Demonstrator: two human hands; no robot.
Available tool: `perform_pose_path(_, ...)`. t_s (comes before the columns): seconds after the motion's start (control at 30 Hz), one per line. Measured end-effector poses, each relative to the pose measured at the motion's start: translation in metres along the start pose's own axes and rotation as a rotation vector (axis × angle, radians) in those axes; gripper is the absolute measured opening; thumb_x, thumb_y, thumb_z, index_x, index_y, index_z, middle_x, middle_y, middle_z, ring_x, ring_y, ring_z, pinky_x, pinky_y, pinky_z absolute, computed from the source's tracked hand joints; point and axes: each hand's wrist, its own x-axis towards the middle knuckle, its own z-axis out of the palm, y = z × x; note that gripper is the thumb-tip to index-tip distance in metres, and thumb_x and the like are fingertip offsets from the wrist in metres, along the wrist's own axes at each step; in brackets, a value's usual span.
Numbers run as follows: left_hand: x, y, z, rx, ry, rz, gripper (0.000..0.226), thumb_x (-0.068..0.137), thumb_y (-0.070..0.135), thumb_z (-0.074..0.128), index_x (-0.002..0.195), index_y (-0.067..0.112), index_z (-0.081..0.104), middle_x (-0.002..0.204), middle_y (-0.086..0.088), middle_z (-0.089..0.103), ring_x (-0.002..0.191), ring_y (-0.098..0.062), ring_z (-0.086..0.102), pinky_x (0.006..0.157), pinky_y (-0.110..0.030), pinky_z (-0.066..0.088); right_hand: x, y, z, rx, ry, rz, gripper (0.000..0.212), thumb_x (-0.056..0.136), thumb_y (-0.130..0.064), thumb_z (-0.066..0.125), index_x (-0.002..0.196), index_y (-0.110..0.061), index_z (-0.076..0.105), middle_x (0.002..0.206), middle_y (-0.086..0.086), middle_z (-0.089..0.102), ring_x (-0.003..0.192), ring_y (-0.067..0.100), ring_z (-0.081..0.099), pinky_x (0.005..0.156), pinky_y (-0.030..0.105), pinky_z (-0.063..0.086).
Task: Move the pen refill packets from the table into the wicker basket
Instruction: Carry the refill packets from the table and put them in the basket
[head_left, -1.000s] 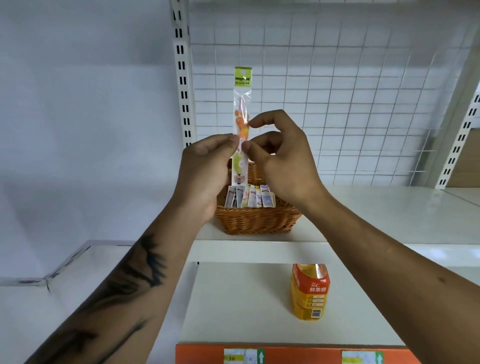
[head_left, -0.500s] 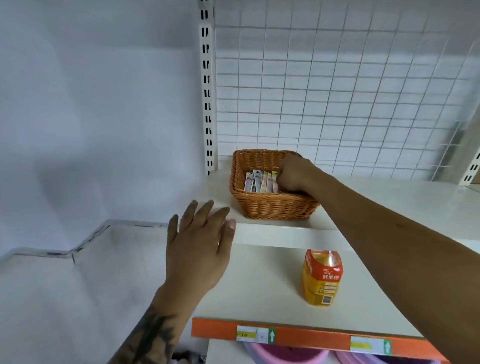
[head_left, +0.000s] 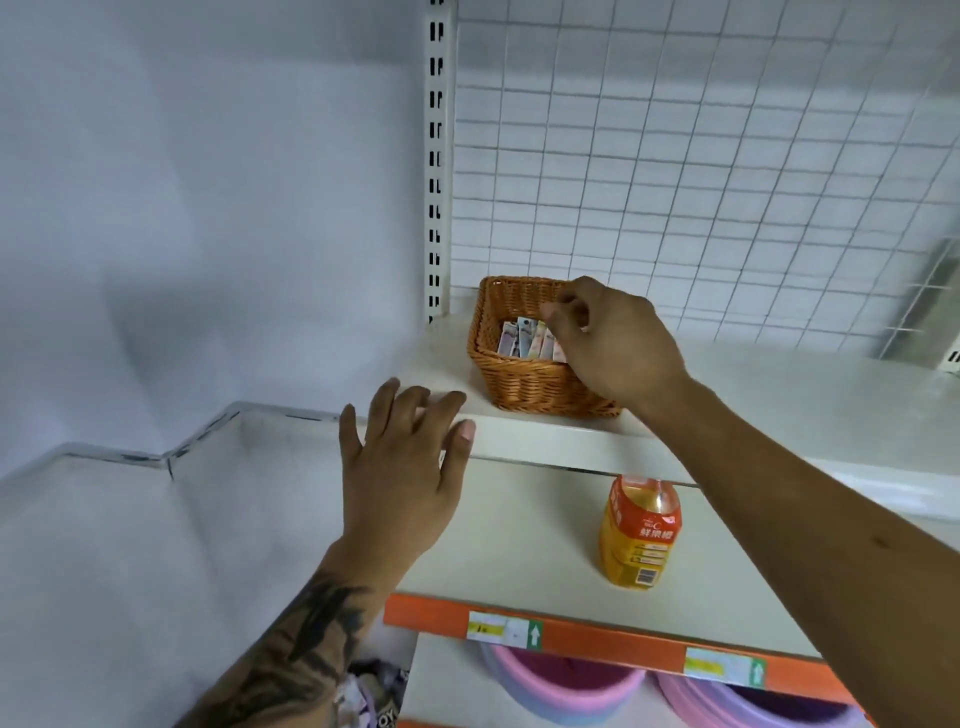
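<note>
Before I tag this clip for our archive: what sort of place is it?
Probably a shop aisle: tiered white shelves backed by a wire grid, an orange price strip with labels on the shelf edge, and a drink bottle standing like stock below the basket.

Orange juice bottle (head_left: 640, 535) stands upright on the lower white shelf (head_left: 519, 525), approx. mid-shelf — orange price strip (head_left: 613, 638) w/ two paper tags runs along that shelf's front edge. Below it, pink and purple plastic basins (head_left: 566, 686) sit stacked, only partly in view. Behind the upper shelf (head_left: 779, 395) — white wire grid panel (head_left: 701, 156), slotted upright (head_left: 435, 156) at its left edge, plain wall (head_left: 208, 208) beyond.
</note>
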Motion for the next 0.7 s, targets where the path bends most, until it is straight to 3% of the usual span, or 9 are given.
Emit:
perform_pose_path(0.1,-0.017,0.011,-0.004,0.033,-0.026,-0.047,0.057,0.105,0.059,0.016,0.150,0.038,0.044,0.160,-0.004,0.042,0.154,-0.030,0.027,0.117,-0.067,0.025,-0.053,0.009,0.012,-0.168,0.125,-0.189,0.052,0.102,-0.059,0.040,0.137,-0.026,0.060,0.140,0.008,0.062,0.128,0.033,0.056,0.105,0.047,0.047)
perform_pose_path(0.17,-0.034,0.020,-0.007,0.048,-0.074,-0.088,0.058,0.104,0.061,0.019,0.158,0.043,0.026,0.169,-0.004,0.024,0.158,-0.030,0.016,0.118,-0.067,0.021,-0.086,0.018,0.020,-0.255,0.111,-0.252,0.056,0.103,-0.058,0.040,0.149,-0.028,0.050,0.158,0.013,0.044,0.146,0.037,0.039,0.122,0.053,0.028)
perform_pose_path(0.27,-0.077,0.032,-0.009,0.065,-0.150,-0.174,0.063,0.101,0.064,0.023,0.161,0.047,0.012,0.172,-0.002,0.014,0.158,-0.030,0.014,0.119,-0.066,0.018,-0.136,0.032,0.036,-0.243,0.066,-0.356,0.056,0.104,-0.054,0.043,0.154,-0.029,0.045,0.168,0.017,0.024,0.156,0.039,0.018,0.127,0.055,0.013)
perform_pose_path(0.47,-0.246,0.061,0.007,0.128,-0.576,-0.474,0.061,0.101,0.064,0.020,0.159,0.051,0.009,0.172,0.002,0.014,0.158,-0.024,0.010,0.124,-0.061,0.009,-0.276,0.050,0.098,-0.006,-0.162,-0.455,0.049,0.101,-0.049,0.051,0.142,-0.023,0.061,0.163,0.019,0.036,0.147,0.044,0.037,0.120,0.061,0.030)
perform_pose_path(0.6,-0.354,0.075,-0.012,0.176,-0.692,-0.639,0.075,0.088,0.068,0.013,0.159,0.044,0.023,0.167,0.002,0.028,0.154,-0.026,0.022,0.121,-0.062,0.019,-0.354,0.044,0.135,0.094,-0.371,-0.511,0.049,0.094,-0.043,0.063,0.137,-0.019,0.065,0.154,0.022,0.047,0.136,0.045,0.049,0.111,0.059,0.042)
perform_pose_path(0.7,-0.430,0.083,-0.044,0.240,-0.791,-0.797,0.080,0.083,0.069,0.008,0.157,0.045,0.025,0.166,0.003,0.029,0.153,-0.025,0.023,0.121,-0.058,0.017,-0.408,0.021,0.150,0.132,-0.610,-0.579,0.052,0.091,-0.042,0.066,0.137,-0.019,0.063,0.150,0.020,0.050,0.132,0.043,0.052,0.107,0.054,0.045)
